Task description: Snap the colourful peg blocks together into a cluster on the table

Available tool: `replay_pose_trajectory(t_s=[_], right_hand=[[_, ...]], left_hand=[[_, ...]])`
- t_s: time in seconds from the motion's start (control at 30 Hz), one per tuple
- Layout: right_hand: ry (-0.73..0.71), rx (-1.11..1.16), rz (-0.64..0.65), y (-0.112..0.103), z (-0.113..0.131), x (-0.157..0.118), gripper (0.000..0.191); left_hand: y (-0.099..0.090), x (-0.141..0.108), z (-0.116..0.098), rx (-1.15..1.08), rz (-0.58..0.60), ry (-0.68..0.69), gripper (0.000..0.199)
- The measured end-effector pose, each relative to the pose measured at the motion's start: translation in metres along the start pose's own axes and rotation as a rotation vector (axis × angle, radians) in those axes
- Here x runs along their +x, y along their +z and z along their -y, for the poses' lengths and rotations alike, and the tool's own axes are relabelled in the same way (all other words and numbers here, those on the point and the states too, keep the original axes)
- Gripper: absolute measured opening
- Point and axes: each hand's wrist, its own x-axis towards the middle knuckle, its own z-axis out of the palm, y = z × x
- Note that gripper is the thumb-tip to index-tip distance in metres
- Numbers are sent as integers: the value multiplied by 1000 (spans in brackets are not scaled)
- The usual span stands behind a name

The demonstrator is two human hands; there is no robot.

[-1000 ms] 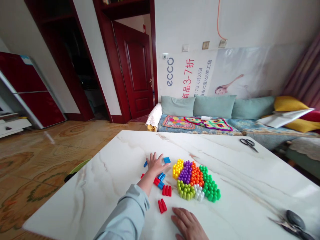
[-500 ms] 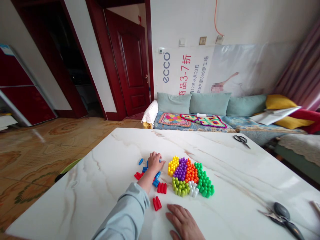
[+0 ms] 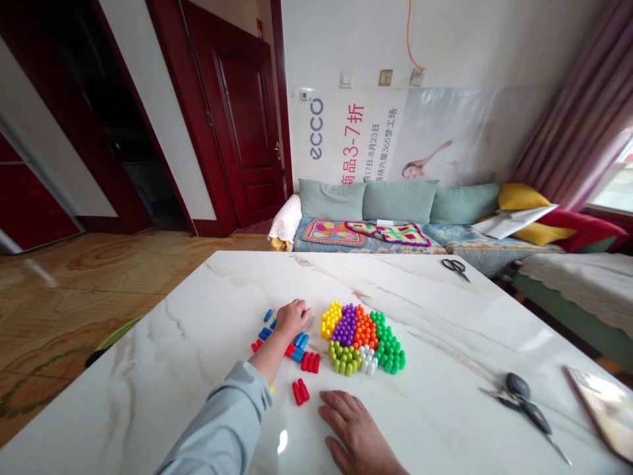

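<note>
Just my head view here, looking forward and down over the white surface (image 3: 222, 409), sofa (image 3: 440, 237) and door (image 3: 247, 125) farther off

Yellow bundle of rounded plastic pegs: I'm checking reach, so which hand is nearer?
Left. The left hand is just left of the yellow pegs; the right hand is farther away, on the white marbled table, nearer the wearer.
</note>
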Motion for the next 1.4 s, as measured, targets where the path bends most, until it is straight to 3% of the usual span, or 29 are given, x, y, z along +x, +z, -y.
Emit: replay_pose_trajectory(t_s=[0.13,0.23,0.27,0.4,0.53,0.63,0.77,0.9,0.97,1.0,1.17,1.4], right_hand=[[10,-8,-30,2,2,-3,45],[8,-5,-102,11,-2,-6,50],[10,-3,-142,14,-4,-7,54],[-11,-8,-277,23,-10,-10,66],[10,33,-259,19,-7,-6,50],[40,82,-257,15,-4,-4,33],[39,110,-325,17,-5,-4,27],[60,85,-400,21,-7,-5,24],[66,77,-412,21,-6,-6,23],[67,76,-413,21,-6,-6,23],[77,68,-410,17,-3,-5,24],[87,62,-392,15,-1,-5,22]], left_hand=[[-17,-30,-27,-128,-148,1,25],[-22,-89,-52,-241,-204,16,27],[-21,-112,-60,-402,-228,24,23],[-11,-187,-82,-715,-133,-35,12],[-6,-210,-90,-802,-7,-42,14],[-7,-210,-94,-794,8,4,16],[-8,-205,-86,-708,-38,39,17],[-21,-174,-50,-423,-240,-15,19],[-33,-149,-25,-168,-275,-142,23],[-38,-136,-13,-16,-236,-210,26],[-47,-85,29,172,-75,-320,48],[-27,-54,39,261,142,-328,44]])
